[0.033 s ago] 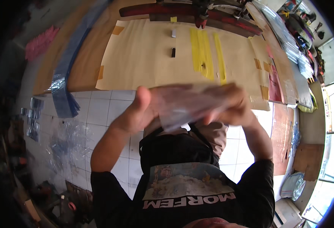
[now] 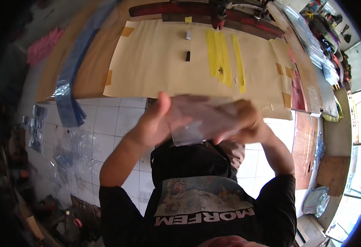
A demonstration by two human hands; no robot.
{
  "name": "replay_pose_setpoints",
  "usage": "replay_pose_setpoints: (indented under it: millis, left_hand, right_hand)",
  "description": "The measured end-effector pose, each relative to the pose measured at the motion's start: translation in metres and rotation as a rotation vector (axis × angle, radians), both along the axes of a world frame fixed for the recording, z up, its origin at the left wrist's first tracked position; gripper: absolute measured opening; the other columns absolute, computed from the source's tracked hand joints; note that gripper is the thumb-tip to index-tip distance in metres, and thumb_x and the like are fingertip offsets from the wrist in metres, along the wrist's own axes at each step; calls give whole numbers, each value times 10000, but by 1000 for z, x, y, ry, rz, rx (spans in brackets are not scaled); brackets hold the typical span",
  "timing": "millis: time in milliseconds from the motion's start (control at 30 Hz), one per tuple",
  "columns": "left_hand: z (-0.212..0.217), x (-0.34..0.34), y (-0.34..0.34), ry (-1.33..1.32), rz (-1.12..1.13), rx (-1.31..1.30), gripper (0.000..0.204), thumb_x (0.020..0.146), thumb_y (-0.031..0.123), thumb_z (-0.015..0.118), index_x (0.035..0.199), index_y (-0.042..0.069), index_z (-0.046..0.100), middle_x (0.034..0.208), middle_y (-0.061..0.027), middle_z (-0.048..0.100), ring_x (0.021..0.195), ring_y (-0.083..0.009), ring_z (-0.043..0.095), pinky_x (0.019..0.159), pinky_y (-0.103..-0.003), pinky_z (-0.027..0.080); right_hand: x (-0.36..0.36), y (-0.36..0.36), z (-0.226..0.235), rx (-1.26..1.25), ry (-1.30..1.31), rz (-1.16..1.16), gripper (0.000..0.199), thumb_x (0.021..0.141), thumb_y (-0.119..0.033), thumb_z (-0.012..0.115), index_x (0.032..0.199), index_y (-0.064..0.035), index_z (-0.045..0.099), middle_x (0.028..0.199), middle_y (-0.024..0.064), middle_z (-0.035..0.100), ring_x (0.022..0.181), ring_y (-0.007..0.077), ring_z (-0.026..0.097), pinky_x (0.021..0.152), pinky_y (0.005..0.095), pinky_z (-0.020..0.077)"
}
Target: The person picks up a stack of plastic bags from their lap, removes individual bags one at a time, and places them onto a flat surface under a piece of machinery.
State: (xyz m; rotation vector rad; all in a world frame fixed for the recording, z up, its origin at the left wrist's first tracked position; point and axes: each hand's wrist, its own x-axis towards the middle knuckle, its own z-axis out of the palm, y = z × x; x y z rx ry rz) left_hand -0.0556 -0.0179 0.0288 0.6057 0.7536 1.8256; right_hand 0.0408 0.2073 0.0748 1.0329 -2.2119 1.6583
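Both my hands hold a clear, crumpled plastic bag (image 2: 203, 119) in front of my chest, above the near edge of the table. My left hand (image 2: 151, 125) grips its left side with the thumb pointing up. My right hand (image 2: 248, 121) is closed on its right side. The bag is blurred, and I cannot tell whether anything is inside it. Beyond it lies a tan paper sheet (image 2: 147, 70) that covers the wooden table.
Yellow strips (image 2: 219, 57) and two small objects, one dark (image 2: 187, 55) and one pale (image 2: 188, 36), lie on the paper. A dark red bar device (image 2: 238, 18) runs along the far edge. A blue plastic strip (image 2: 69, 86) hangs off the table's left. Clear bags (image 2: 71, 152) litter the tiled floor.
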Motion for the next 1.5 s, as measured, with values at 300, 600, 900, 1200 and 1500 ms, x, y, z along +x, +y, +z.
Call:
replay_pose_setpoints:
  millis: [300, 600, 900, 1200, 1500]
  left_hand:
    - [-62, 70, 29, 105, 274, -221, 298, 947, 98, 593, 1219, -6, 532, 1077, -147, 667, 990, -218, 665, 877, -354, 543]
    - [-111, 75, 40, 90, 76, -304, 323, 929, 50, 611, 1221, -49, 515, 1150, -105, 620, 1018, -191, 648, 957, -318, 495]
    - [-86, 99, 34, 831, -419, -288, 227, 860, 182, 665, 1006, 9, 685, 846, -142, 717, 762, -255, 705, 696, -321, 521]
    - [-98, 105, 31, 788, -449, -320, 220, 827, 184, 680, 967, 15, 686, 803, -138, 708, 735, -277, 695, 668, -346, 515]
    - [-99, 106, 37, 912, -457, -216, 197, 819, 156, 666, 971, 33, 688, 806, -127, 708, 748, -290, 688, 692, -378, 518]
  right_hand:
    - [51, 10, -92, -447, -769, 34, 390, 822, -215, 725, 1143, -8, 645, 1035, 150, 671, 897, 278, 628, 812, 375, 486]
    - [61, -9, -132, -631, -887, -325, 303, 946, -178, 596, 1141, 52, 617, 1146, 125, 649, 1055, 200, 611, 935, 325, 485]
    - [11, 32, -247, -1037, -1498, -486, 193, 881, -134, 672, 1044, -46, 618, 866, 79, 628, 784, 220, 630, 772, 399, 562]
    - [-10, 33, -322, -683, -1479, -408, 212, 824, -92, 740, 1003, -82, 626, 916, 58, 661, 773, 176, 641, 703, 365, 574]
    - [-58, -26, -312, -309, -1430, -444, 217, 844, -102, 703, 1047, -51, 648, 827, 55, 676, 760, 189, 670, 700, 343, 564]
